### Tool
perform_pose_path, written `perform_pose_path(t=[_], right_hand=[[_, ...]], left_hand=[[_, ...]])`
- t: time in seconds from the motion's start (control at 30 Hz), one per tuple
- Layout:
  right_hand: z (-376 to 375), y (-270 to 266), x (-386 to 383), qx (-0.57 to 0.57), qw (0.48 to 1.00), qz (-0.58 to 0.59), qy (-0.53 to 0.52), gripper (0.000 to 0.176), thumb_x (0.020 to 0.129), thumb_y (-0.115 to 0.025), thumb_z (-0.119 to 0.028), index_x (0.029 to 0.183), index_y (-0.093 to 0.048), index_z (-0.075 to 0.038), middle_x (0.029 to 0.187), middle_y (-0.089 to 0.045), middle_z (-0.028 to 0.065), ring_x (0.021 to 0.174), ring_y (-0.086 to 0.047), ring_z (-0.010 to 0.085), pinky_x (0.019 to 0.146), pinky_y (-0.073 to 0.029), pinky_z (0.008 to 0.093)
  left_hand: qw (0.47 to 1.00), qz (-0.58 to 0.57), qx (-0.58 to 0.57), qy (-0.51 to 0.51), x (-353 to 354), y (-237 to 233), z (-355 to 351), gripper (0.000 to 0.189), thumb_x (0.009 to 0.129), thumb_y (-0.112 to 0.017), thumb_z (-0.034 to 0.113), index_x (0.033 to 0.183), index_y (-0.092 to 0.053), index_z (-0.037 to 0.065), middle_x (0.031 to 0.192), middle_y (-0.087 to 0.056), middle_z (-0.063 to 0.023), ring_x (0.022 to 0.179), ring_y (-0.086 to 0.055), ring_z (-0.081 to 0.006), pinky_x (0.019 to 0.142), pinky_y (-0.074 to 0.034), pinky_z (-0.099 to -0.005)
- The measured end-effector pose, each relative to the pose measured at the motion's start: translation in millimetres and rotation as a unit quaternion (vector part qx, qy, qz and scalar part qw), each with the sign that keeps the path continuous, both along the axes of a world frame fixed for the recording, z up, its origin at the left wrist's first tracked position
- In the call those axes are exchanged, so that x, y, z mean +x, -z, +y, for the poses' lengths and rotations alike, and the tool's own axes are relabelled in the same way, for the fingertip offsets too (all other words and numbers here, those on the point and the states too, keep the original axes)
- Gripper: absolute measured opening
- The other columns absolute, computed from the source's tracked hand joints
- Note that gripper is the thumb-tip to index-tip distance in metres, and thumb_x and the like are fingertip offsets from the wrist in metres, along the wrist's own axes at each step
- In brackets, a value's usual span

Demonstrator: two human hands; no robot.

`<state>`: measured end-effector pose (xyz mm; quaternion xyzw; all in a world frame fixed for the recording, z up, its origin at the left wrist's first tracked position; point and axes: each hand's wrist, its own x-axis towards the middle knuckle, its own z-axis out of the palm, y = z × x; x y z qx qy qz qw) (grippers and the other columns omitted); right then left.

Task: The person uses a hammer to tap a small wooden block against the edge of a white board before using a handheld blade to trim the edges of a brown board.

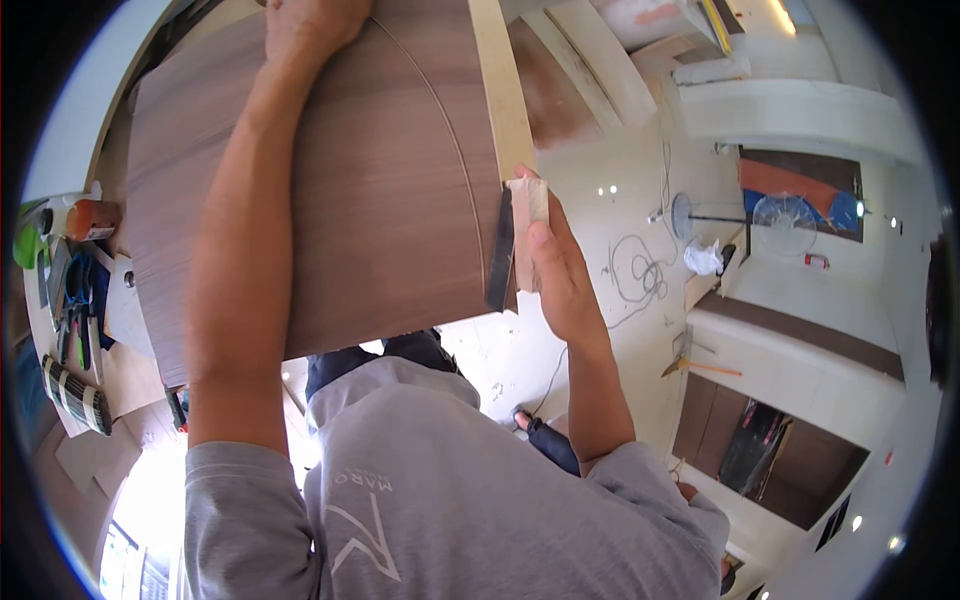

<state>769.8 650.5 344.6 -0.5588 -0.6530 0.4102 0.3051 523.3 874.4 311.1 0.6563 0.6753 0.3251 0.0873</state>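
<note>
A large board [390,180] with a brown wood-grain face lies in front of my body, its long side edged by a pale strip [498,90]. My right hand [562,270] grips a pale wood block [530,235] against that edge, near the board's close corner. Beside the block is a short black strip [497,250]. My left hand [315,25] rests closed on the board at the top of the view, its fingers partly cut off. A thin brown strip [445,110] curves from near that hand down to the corner.
At the left, a work surface holds an orange jar [92,218], blue-handled scissors [75,280] and a wide brush [75,395]. To the right are a fan [785,225], a loose cable [640,275] on the floor and a long-handled tool [700,368]. A foot [522,415] shows below.
</note>
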Motion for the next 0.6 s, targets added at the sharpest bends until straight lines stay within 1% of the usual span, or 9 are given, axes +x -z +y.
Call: perform_pose_path(t=[0.03,0.07,0.17,0.27,0.3,0.4,0.43,0.53,0.6], right_hand=[[10,0,-2,-0.032,0.999,0.017,0.014,0.055,0.105,-0.035,-0.032,0.149,-0.031,0.0,0.129,-0.051,0.0159,0.104,-0.054,0.0167,0.091,-0.043,0.0281],[22,6,-2,-0.029,0.999,0.027,0.017,0.055,0.105,-0.035,-0.033,0.148,-0.031,0.0,0.125,-0.052,0.0142,0.1,-0.054,0.0155,0.087,-0.044,0.0272],[63,34,4,0.003,0.999,0.043,0.023,0.053,0.105,-0.034,-0.035,0.147,-0.033,-0.002,0.11,-0.056,0.0086,0.087,-0.055,0.0111,0.074,-0.045,0.0241],[91,15,-16,-0.057,0.991,0.109,0.051,0.05,0.105,-0.034,-0.037,0.141,-0.041,-0.003,0.101,-0.057,0.0039,0.081,-0.055,0.0085,0.063,-0.046,0.0234],[109,23,-15,-0.042,0.992,0.107,0.054,0.049,0.105,-0.035,-0.038,0.139,-0.043,-0.003,0.101,-0.058,0.0038,0.08,-0.055,0.0082,0.061,-0.045,0.0232],[162,32,-20,-0.041,0.989,0.129,0.058,0.047,0.105,-0.037,-0.039,0.136,-0.046,-0.005,0.1,-0.059,0.0037,0.078,-0.056,0.0083,0.057,-0.045,0.0243],[177,33,-23,-0.05,0.987,0.141,0.059,0.046,0.104,-0.038,-0.039,0.135,-0.047,-0.006,0.099,-0.06,0.0037,0.077,-0.056,0.0085,0.056,-0.044,0.0249],[220,20,-34,-0.09,0.983,0.156,0.037,0.054,0.102,-0.045,-0.042,0.139,-0.045,-0.003,0.132,-0.055,0.0079,0.118,-0.053,0.0184,0.096,-0.045,0.0364],[250,23,-37,-0.085,0.982,0.168,0.031,0.054,0.101,-0.047,-0.044,0.136,-0.048,-0.003,0.129,-0.057,0.0085,0.117,-0.054,0.0186,0.096,-0.045,0.0362]], left_hand=[[1.0,0.008,0.01,-0.001,1,1,-1,0.032,0.091,-0.058,0.038,0.095,-0.076,0.012,0.096,-0.071,-0.0162,0.096,-0.066,-0.0318,0.098,-0.041,-0.0466],[1.0,0.016,0.021,-0.003,0,2,0,0.031,0.091,-0.059,0.038,0.094,-0.076,0.012,0.096,-0.071,-0.0158,0.096,-0.066,-0.0311,0.101,-0.039,-0.0476],[0.999,0.03,-0.034,0.003,-7,15,11,0.036,0.094,-0.054,0.048,0.108,-0.074,0.021,0.099,-0.071,-0.0153,0.1,-0.064,-0.033,0.109,-0.031,-0.0512],[0.999,0.012,0.03,-0.022,-2,25,10,0.036,0.094,-0.053,0.049,0.107,-0.074,0.022,0.098,-0.071,-0.0159,0.097,-0.065,-0.0342,0.109,-0.031,-0.051],[0.998,0.031,-0.048,-0.013,-2,11,5,0.038,0.095,-0.049,0.047,0.113,-0.072,0.023,0.107,-0.07,-0.011,0.115,-0.059,-0.0263,0.114,-0.027,-0.0534],[1.0,0.02,0.001,-0.022,-1,16,5,0.038,0.094,-0.053,0.048,0.11,-0.073,0.021,0.107,-0.07,-0.0135,0.107,-0.062,-0.0301,0.112,-0.028,-0.0513],[1.0,0.013,-0.02,-0.016,-1,12,4,0.038,0.094,-0.053,0.048,0.112,-0.073,0.02,0.111,-0.069,-0.0118,0.113,-0.059,-0.0277,0.113,-0.027,-0.0514],[1.0,-0.002,-0.023,-0.016,-1,11,2,0.038,0.095,-0.052,0.047,0.112,-0.072,0.02,0.111,-0.069,-0.011,0.114,-0.059,-0.027,0.113,-0.027,-0.0513],[1.0,0.0,-0.025,-0.017,-1,11,3,0.038,0.095,-0.052,0.046,0.112,-0.072,0.019,0.111,-0.069,-0.0108,0.115,-0.058,-0.0264,0.113,-0.026,-0.0516]])
